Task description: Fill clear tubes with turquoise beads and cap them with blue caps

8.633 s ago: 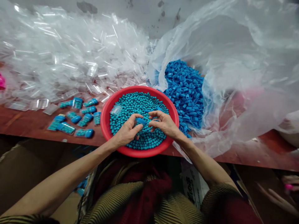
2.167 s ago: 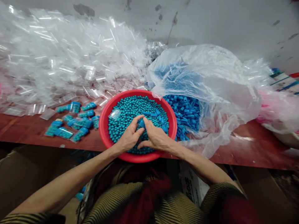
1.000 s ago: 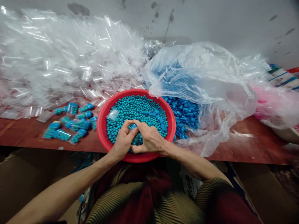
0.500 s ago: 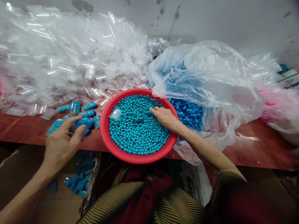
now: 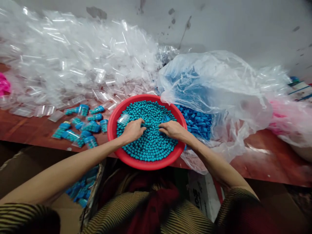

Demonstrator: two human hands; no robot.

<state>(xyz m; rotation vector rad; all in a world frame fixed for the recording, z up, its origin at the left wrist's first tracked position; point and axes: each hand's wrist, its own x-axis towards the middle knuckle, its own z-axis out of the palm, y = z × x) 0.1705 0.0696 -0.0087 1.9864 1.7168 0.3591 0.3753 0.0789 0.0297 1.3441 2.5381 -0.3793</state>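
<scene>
My left hand [image 5: 133, 132] reaches into the red basin [image 5: 112, 128] from the left. Its thumb and forefinger are apart over the turquoise beads [image 5: 148, 148], close to a small darker blue piece [image 5: 146, 124] half sunk among them. My right hand [image 5: 175, 130] is at the right inside the basin, fingers curled. A flat blue piece [image 5: 166, 119], like a cap, shows at its fingers and seems to be gripped; part of it is hidden. A clear empty container [image 5: 123, 119] lies on the beads, just above my left hand.
Left of the basin lie several bead-filled containers with blue caps [image 5: 91, 126]. A heap of clear containers [image 5: 80, 68] rises behind. Loose blue caps [image 5: 198, 122] spill from a plastic bag [image 5: 214, 81] at right. An open cardboard box [image 5: 65, 214] stands below the table edge.
My left hand has left the filled containers and moved right into the basin. My right hand has shifted slightly down and right, and the blue piece has shifted right with it.
</scene>
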